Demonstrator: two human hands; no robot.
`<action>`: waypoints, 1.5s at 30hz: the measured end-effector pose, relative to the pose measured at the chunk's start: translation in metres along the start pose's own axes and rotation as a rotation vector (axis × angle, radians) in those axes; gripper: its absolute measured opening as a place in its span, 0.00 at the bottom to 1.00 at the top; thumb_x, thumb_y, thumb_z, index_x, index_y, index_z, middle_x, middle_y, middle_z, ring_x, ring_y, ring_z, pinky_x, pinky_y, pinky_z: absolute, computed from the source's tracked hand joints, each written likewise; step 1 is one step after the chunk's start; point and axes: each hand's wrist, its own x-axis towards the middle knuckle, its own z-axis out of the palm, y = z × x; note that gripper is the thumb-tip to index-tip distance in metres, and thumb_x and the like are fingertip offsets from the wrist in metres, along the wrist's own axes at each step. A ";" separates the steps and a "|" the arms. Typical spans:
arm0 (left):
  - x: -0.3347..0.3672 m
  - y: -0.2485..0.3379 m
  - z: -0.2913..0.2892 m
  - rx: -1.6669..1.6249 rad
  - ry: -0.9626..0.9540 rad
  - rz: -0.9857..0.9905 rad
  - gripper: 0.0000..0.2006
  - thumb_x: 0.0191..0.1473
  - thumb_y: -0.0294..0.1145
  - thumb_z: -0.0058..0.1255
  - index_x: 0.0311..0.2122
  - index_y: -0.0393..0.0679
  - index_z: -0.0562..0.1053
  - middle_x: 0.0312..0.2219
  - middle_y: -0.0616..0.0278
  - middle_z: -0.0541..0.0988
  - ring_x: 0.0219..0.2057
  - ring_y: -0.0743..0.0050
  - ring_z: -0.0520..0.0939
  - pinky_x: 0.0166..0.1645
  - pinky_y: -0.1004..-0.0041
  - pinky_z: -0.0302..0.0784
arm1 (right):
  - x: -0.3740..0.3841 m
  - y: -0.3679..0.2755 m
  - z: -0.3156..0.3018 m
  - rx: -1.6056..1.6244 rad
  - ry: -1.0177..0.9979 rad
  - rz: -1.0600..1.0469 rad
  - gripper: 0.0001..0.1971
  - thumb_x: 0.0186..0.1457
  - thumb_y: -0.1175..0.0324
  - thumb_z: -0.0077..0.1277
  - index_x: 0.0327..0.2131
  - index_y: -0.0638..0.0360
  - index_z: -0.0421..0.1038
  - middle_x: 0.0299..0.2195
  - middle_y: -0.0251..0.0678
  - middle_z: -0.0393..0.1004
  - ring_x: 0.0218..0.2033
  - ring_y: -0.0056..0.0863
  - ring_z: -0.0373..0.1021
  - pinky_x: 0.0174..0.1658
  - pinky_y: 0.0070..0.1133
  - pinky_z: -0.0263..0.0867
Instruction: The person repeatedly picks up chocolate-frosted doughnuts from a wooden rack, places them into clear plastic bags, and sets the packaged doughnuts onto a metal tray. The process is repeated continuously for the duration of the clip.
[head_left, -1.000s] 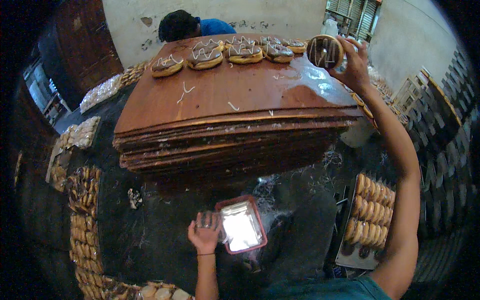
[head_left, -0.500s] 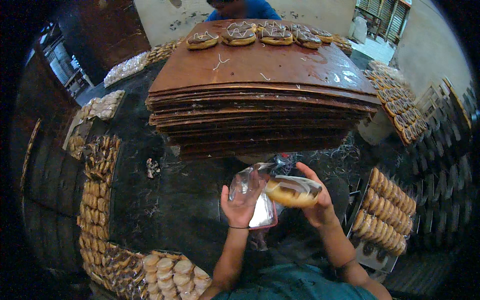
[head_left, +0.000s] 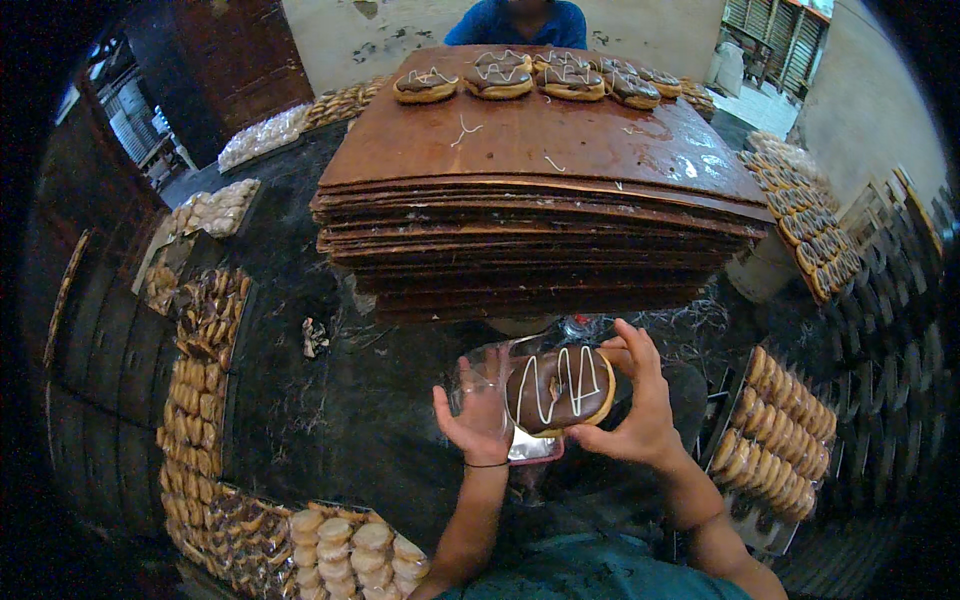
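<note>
A doughnut [head_left: 541, 400] with chocolate glaze and white zigzag icing is in front of me, glazed face turned up toward me. My right hand [head_left: 640, 405] grips its right edge, thumb below and fingers above. At the doughnut's left side my left hand [head_left: 474, 415] has its fingers stretched and its thumb apart, with a clear plastic bag [head_left: 492, 362] over or against the fingers. Whether they are inside the bag or behind it I cannot tell. The bag's mouth reaches the doughnut's left edge. Below them, partly hidden, is a shiny flat stack with a pink edge [head_left: 537, 450].
A tall stack of brown boards [head_left: 540, 210] stands ahead, with several iced doughnuts [head_left: 498, 80] on top. Behind it is a person in blue [head_left: 515, 22]. Bagged doughnuts [head_left: 195, 400] line the left floor; a tray of bagged doughnuts [head_left: 775, 430] stands at the right.
The doughnut has turned from edge-on to glaze facing me and moved slightly left, against the bag. My right hand's fingers have shifted round its edge. The view has shifted slightly.
</note>
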 end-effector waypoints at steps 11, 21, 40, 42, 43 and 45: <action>0.006 0.003 0.000 -0.005 -0.118 0.033 0.30 0.50 0.61 0.38 0.48 0.47 0.69 0.54 0.48 0.62 0.58 0.46 0.55 0.60 0.54 0.52 | 0.010 0.006 0.040 -0.204 -0.050 -0.039 0.55 0.26 0.44 0.64 0.55 0.65 0.48 0.41 0.43 0.66 0.47 0.42 0.59 0.57 0.47 0.39; 0.007 -0.001 0.000 0.001 -0.125 0.046 0.37 0.47 0.67 0.37 0.55 0.49 0.61 0.57 0.50 0.56 0.58 0.44 0.55 0.61 0.50 0.50 | -0.024 0.058 0.094 0.617 0.028 0.494 0.18 0.46 0.67 0.56 0.42 0.62 0.70 0.33 0.39 0.71 0.33 0.24 0.68 0.37 0.19 0.64; 0.014 -0.005 0.011 0.312 0.043 -0.130 0.32 0.52 0.57 0.36 0.54 0.41 0.59 0.51 0.50 0.65 0.51 0.50 0.68 0.55 0.44 0.59 | -0.011 0.004 0.066 0.164 -0.435 -0.140 0.11 0.44 0.72 0.53 0.34 0.62 0.72 0.29 0.40 0.69 0.27 0.38 0.69 0.30 0.27 0.67; 0.012 -0.007 0.010 0.377 0.046 -0.101 0.32 0.51 0.56 0.36 0.54 0.41 0.59 0.52 0.49 0.65 0.52 0.49 0.67 0.55 0.42 0.58 | -0.016 0.006 0.074 0.133 -0.467 -0.143 0.09 0.45 0.71 0.52 0.33 0.62 0.72 0.28 0.40 0.69 0.28 0.39 0.69 0.29 0.28 0.67; 0.010 -0.010 0.014 0.407 0.059 -0.083 0.31 0.51 0.54 0.37 0.54 0.40 0.59 0.51 0.49 0.65 0.52 0.49 0.67 0.55 0.41 0.57 | -0.018 0.007 0.074 0.100 -0.481 -0.155 0.09 0.45 0.71 0.52 0.32 0.62 0.71 0.28 0.40 0.68 0.28 0.39 0.69 0.29 0.28 0.67; 0.010 -0.012 0.011 0.447 0.095 -0.076 0.30 0.51 0.52 0.38 0.54 0.40 0.59 0.51 0.49 0.65 0.52 0.49 0.67 0.55 0.39 0.57 | -0.020 0.004 0.072 0.039 -0.507 -0.181 0.07 0.46 0.70 0.51 0.30 0.62 0.70 0.28 0.40 0.68 0.28 0.39 0.69 0.28 0.29 0.67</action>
